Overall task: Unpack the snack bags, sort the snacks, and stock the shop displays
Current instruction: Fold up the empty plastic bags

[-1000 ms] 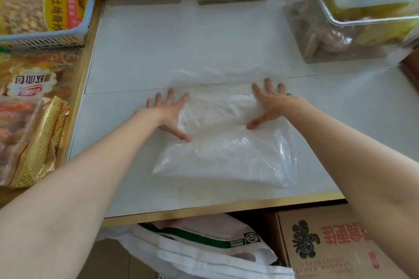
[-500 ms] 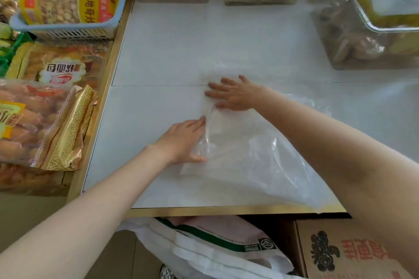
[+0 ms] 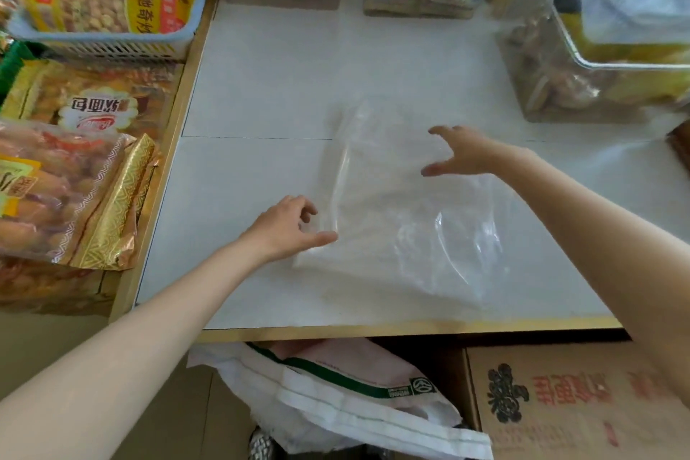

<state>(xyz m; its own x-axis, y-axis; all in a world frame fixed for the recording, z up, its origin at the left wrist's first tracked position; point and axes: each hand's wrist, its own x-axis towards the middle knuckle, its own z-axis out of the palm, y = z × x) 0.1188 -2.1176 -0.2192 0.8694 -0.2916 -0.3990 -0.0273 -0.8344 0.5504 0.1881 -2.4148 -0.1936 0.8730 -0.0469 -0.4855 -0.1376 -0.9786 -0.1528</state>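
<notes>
With your left hand [image 3: 283, 231] and right hand [image 3: 461, 153] both in an open grip, the empty plastic bag [image 3: 403, 220] could unfold or slide toward 6 o'clock off the tabletop [image 3: 269, 86].

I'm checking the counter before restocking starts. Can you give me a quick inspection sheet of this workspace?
Surface: white counter with a gold edge, mostly bare.
Job's things: clear plastic bag, apparently empty, lying flat on the counter.
Clutter: packaged snacks and a blue basket at left; clear bins along the back and right.
Grippers: left hand at the bag's left edge, fingers curled, nothing gripped; right hand open above the bag.
Cables: nothing seen.
Surroundings: white sack and cardboard box below the counter.
</notes>
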